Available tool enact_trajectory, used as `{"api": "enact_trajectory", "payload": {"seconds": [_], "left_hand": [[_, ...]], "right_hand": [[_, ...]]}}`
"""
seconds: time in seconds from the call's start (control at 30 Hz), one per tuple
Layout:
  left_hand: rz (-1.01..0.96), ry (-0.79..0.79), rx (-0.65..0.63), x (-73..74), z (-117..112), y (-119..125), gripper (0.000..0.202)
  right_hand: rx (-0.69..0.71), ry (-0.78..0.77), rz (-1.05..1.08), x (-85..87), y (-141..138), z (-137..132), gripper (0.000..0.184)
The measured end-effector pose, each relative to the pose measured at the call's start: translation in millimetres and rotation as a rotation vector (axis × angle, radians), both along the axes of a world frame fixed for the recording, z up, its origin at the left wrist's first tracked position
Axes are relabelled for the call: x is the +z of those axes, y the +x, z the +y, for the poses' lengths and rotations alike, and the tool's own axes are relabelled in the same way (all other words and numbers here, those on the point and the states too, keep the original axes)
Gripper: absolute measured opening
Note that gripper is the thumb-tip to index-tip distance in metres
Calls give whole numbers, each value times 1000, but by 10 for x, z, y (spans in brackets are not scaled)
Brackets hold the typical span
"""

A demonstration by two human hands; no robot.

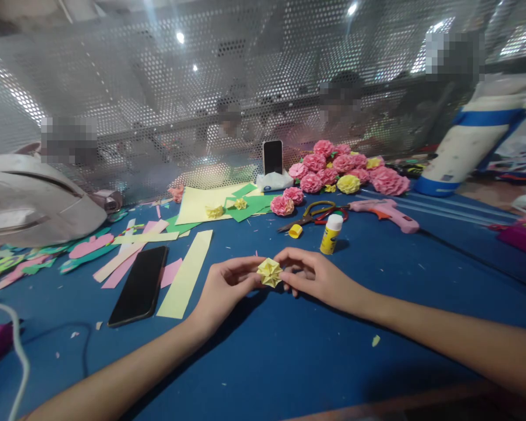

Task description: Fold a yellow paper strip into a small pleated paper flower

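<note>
Evidently, your left hand [225, 286] and right hand [312, 271] both pinched the yellow paper flower [270, 273], nearer you and left of the glue stick [330, 235]; the flower hid some fingertips. Far left of the glue stick, the view cut off a pale bag [44, 202]; far right, a purple object [523, 238], hard to identify. Beyond it, a perforated screen [280, 76] blurred people [341, 104].

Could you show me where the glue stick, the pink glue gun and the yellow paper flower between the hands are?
Glue stick [330, 237]: head view, on its yellow barrel.
Pink glue gun [390, 211]: head view, on its body.
Yellow paper flower [270, 273]: head view, on its folded middle.
</note>
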State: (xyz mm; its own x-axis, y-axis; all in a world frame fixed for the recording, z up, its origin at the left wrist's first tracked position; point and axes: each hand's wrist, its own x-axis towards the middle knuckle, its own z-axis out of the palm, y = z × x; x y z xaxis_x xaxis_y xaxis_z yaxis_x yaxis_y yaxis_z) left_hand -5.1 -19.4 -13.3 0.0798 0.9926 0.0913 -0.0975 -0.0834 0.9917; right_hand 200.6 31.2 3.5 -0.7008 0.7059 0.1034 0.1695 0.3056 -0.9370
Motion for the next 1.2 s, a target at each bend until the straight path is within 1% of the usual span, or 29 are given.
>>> {"api": "enact_trajectory", "payload": {"seconds": [0.1, 0.17, 0.23, 0.3, 0.47, 0.63, 0.73, 0.8, 0.87, 0.97, 1.1, 1.2], "left_hand": [[9, 17, -4, -10, 2, -3, 33], [14, 37, -8, -14, 1, -5, 36], [28, 62, -15, -19, 2, -7, 38], [41, 80, -15, -25, 2, -8, 38], [34, 57, -5, -28, 6, -5, 29], [30, 25, -11, -21, 6, -7, 25], [20, 15, -26, -26, 5, -9, 24], [7, 4, -32, -29, 9, -10, 24], [-12, -3, -35, -29, 16, -11, 23], [-40, -5, -46, -23, 27, -15, 24], [-90, -18, -68, -10, 31, -16, 28], [-115, -18, -79, -5, 35, -15, 28]], "right_hand": [[-19, 7, 28, -9, 0, -2, 23], [-44, 47, 63, -10, 1, -13, 25], [-66, 128, 81, -5, 2, -26, 26], [-78, 219, 60, 5, 6, -34, 23], [-105, 379, -25, 23, 17, -28, 19], [-97, 580, -47, -11, 34, -16, 24], [-100, 649, -45, -27, 41, -19, 28], [-108, 644, -43, -26, 40, -23, 28], [-119, 601, -35, -16, 35, -26, 27], [-135, 486, -26, 2, 22, -28, 25], [-113, 287, 29, 2, 10, -29, 33], [-104, 217, 60, -8, 5, -30, 33]]}}
